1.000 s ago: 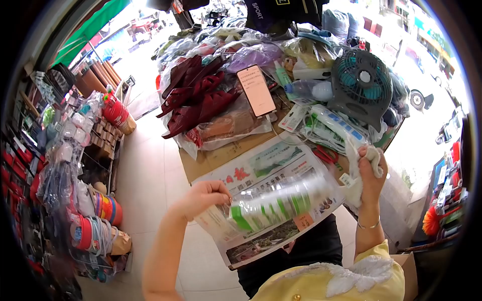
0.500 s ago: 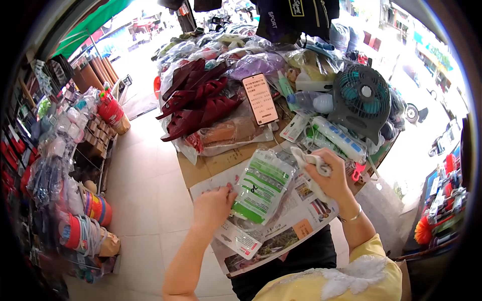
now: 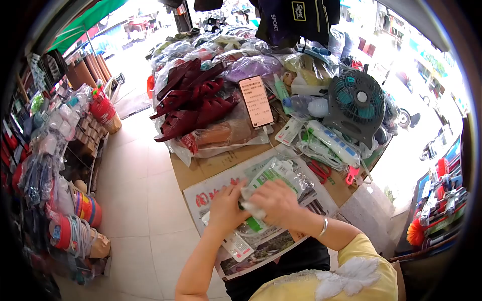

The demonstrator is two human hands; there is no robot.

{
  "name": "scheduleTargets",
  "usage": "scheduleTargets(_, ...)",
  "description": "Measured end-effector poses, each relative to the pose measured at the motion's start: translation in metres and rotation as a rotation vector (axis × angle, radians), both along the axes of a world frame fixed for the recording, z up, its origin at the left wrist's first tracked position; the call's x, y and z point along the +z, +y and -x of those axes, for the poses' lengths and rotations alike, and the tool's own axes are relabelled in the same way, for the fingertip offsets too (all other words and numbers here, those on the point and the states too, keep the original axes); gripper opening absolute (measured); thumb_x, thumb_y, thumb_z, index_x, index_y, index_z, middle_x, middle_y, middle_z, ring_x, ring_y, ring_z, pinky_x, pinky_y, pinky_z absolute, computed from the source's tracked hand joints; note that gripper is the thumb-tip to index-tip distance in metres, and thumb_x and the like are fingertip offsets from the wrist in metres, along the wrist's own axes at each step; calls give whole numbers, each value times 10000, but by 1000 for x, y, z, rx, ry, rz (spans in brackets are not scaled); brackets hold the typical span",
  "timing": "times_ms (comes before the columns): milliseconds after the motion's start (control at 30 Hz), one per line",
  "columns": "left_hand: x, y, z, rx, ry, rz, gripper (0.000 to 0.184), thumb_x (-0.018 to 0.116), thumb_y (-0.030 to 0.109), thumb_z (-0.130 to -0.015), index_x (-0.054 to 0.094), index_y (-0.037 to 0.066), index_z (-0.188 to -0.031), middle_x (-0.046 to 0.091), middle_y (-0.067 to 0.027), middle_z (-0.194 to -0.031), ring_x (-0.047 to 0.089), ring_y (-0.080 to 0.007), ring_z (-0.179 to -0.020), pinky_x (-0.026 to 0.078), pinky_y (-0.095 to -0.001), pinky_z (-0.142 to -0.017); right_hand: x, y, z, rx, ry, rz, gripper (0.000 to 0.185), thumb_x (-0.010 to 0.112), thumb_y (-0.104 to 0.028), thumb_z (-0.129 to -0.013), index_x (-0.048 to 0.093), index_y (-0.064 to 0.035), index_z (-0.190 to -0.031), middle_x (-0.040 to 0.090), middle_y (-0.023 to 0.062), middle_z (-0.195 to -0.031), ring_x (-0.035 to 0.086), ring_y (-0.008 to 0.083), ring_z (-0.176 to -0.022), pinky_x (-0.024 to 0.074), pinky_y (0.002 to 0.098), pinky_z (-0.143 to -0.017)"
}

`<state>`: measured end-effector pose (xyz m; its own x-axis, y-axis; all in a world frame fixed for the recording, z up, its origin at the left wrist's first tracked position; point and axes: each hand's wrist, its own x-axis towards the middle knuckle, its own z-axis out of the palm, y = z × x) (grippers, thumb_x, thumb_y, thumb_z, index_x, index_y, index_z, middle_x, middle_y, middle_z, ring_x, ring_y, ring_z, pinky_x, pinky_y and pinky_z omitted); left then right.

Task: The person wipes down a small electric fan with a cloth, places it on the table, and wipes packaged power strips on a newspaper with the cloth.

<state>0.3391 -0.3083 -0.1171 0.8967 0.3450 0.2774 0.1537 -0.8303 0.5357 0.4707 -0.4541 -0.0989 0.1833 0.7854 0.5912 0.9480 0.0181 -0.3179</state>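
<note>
On a sheet of newspaper lies a clear plastic packet with a green and white printed label, partly covered by both hands. My right hand, slightly blurred, is closed around a crumpled whitish cloth and presses it on the packet. My left hand is closed at the packet's left edge, right beside the cloth; its grip is partly hidden. A carded item with a red mark lies below the hands at the newspaper's near edge.
Behind the newspaper are a lit phone, dark red slippers and a grey fan. A power strip and red-handled scissors lie to the right. Bagged goods fill the back, and shelves of wares stand left.
My right hand has brought the cloth left and down onto the packet, next to my left hand. The packet lies lower and is more covered. The red-handled scissors now show.
</note>
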Motion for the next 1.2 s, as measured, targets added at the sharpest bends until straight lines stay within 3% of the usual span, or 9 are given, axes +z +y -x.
scheduleTargets(100,-6,-9,15,100,-112,-235,850,810,419,-724,476,35,-1405,594,-176,-1234,541,-365,-1161,423,-478,-981,2,-3,-1,68,-123,-6,249,769,-149,-687,675,-115,-915,662,42,-870,632,277,-833,492,402,-754)
scheduleTargets(267,7,-73,75,110,-10,-109,919,810,420,-721,417,-2,-1435,450,-221,-1434,389,-417,-1347,297,-551,-1096,-9,-19,-80,-204,-149,119,249,759,-138,-687,674,-95,-916,649,93,-894,620,319,-927,491,425,-781)
scheduleTargets(367,-14,-84,83,108,55,-55,930,803,425,-731,395,-7,-1446,354,-237,-1519,290,-422,-1430,209,-587,-1143,-12,-18,-87,-349,-15,80,285,726,-168,-695,673,-118,-971,642,67,-898,612,256,-890,498,398,-780)
scheduleTargets(500,-20,-85,78,153,46,-79,890,789,409,-751,407,-9,-1438,362,-237,-1514,299,-424,-1425,215,-580,-1143,-4,0,-8,52,-93,145,278,714,-165,-684,680,-133,-958,648,54,-903,622,255,-913,494,398,-813)
scheduleTargets(633,-23,-82,84,166,53,-124,811,773,380,-781,450,10,-1427,395,-214,-1508,348,-392,-1409,237,-565,-1142,1,0,14,201,-139,105,279,704,-171,-696,683,-141,-973,642,41,-897,624,250,-893,491,389,-823)
scheduleTargets(767,-21,-83,89,162,-2,-42,769,752,346,-799,453,7,-1422,376,-234,-1514,335,-422,-1409,235,-575,-1137,4,-12,-65,-67,-353,191,212,696,-160,-720,671,-106,-923,624,63,-820,624,262,-834,504,396,-751)
scheduleTargets(833,-22,-82,88,162,-9,-48,748,751,328,-797,465,31,-1422,375,-231,-1517,340,-420,-1406,246,-575,-1132,-3,-18,-92,-359,-98,145,177,688,-151,-736,665,-86,-899,634,79,-814,624,282,-821,507,420,-722)
scheduleTargets(933,-21,-82,87,155,-11,-55,737,755,304,-787,476,44,-1418,371,-227,-1521,345,-420,-1403,249,-579,-1129,-4,-9,-94,-420,-176,158,165,679,-171,-750,670,-74,-883,652,89,-842,629,298,-819,509,417,-734)
scheduleTargets(1200,-23,-83,85,188,14,-88,701,761,275,-763,522,57,-1385,411,-222,-1495,377,-391,-1392,263,-561,-1133,3,43,10,112,-240,143,105,684,-212,-792,680,-121,-844,669,42,-844,648,232,-866,511,392,-785)
